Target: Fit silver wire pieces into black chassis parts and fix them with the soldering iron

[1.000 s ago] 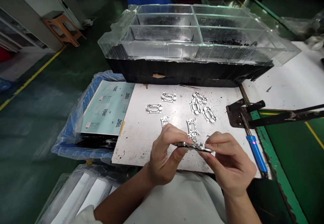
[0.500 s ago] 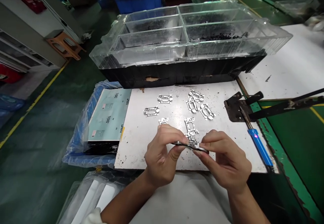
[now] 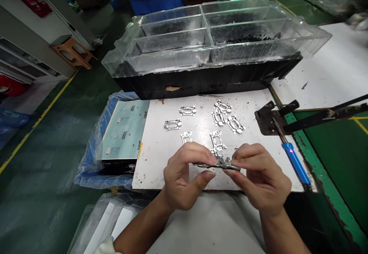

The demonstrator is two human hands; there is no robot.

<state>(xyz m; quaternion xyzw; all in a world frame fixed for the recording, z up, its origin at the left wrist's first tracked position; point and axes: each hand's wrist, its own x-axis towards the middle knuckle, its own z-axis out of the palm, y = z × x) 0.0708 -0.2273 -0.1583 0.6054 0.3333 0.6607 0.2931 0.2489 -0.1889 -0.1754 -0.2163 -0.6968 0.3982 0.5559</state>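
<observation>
A small metal part, thin and seen nearly edge-on, is held level between my two hands above the white board's front part. My right hand pinches its right end between thumb and fingers. At the other end, the fingertips of my left hand rest on top of the part, with the thumb a little below it. Just beyond lies a silvery frame. More such frames lie farther back: one, another at the left, and a cluster at the right.
A clear divided tray with black bits stands behind on a black base. A blue-handled soldering iron rests in a dark metal stand at the right. A blue-lined box with light-green sheets is at the left.
The metal part has levelled out between my hands. My left thumb has dropped away from its underside, and my right hand has shifted slightly to the right.
</observation>
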